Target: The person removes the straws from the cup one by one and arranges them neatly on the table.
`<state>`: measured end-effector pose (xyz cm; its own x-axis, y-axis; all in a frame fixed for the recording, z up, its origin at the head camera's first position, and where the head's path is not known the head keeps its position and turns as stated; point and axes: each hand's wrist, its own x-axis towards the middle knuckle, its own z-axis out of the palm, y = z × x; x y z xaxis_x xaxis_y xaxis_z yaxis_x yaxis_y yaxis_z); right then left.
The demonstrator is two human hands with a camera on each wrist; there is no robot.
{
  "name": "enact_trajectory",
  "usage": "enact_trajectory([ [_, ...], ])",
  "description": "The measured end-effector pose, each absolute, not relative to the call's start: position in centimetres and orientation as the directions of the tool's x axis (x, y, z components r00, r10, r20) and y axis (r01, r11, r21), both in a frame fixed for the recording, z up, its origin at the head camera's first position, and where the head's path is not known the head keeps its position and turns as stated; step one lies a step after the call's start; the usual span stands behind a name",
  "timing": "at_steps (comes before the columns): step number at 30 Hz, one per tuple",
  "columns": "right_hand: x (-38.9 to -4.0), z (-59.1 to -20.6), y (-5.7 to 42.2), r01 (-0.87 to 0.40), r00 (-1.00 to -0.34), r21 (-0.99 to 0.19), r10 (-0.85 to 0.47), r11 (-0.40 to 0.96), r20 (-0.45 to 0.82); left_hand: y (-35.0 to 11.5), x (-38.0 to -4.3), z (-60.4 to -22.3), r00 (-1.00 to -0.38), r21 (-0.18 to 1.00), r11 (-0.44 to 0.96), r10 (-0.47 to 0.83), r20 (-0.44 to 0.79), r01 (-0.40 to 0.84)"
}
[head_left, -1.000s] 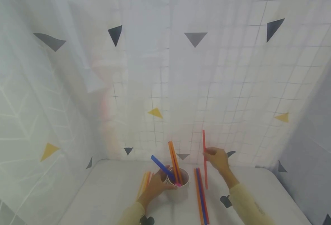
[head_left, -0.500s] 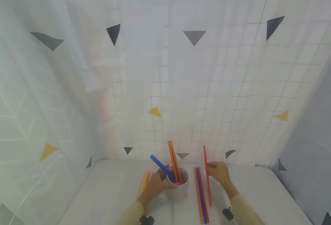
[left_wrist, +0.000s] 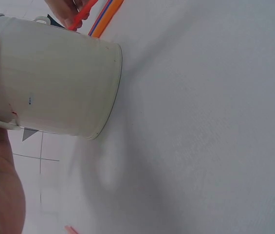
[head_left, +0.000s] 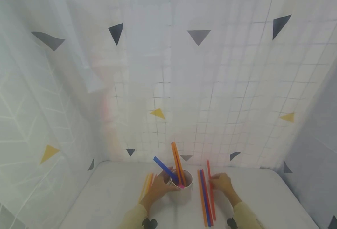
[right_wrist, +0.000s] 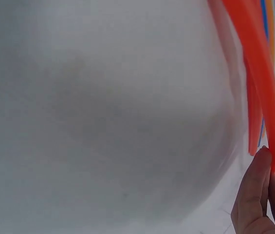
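Observation:
My left hand (head_left: 159,188) grips a small white pail (head_left: 181,196) from its left side, with the thumb near the front rim. Blue (head_left: 163,166) and orange straws (head_left: 177,159) lean out of the pail, and a bit of pink shows at its rim. To the right, my right hand (head_left: 222,184) pinches a long red straw (right_wrist: 264,73) between thumb and fingers. This straw lies close beside a row of an orange straw (head_left: 201,197), a blue straw (head_left: 204,194) and another red straw (head_left: 207,198). The pail's side lugs show in the left wrist view.
Several yellow, orange and pinkish straws (head_left: 146,184) lie on the white table (head_left: 105,197) left of the pail, partly behind my left forearm. A pale patterned sheet (head_left: 200,79) with triangles rises behind the table.
My right hand has come down and toward me, lowering the red straw from upright in front of the sheet to beside the row. My left hand and the pail have stayed put.

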<state>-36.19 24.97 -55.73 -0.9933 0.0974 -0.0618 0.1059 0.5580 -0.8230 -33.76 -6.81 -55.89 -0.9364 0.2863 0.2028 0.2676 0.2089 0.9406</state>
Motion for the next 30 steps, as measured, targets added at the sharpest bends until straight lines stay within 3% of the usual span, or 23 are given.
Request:
enact_trajectory([
  [21,-35.8,-55.7,24.0,0.159,-0.986,-0.709,0.080,0.687,-0.144,-6.7,-33.7,-55.6,-0.940,0.942,0.211,0.278,0.199,0.262],
  [30,-36.1,-56.6,24.1,0.122,-0.992,-0.694,0.060,0.710,-0.113,-6.7,-33.5,-55.5,-0.947,0.936,0.246,0.260,0.188,0.254],
])
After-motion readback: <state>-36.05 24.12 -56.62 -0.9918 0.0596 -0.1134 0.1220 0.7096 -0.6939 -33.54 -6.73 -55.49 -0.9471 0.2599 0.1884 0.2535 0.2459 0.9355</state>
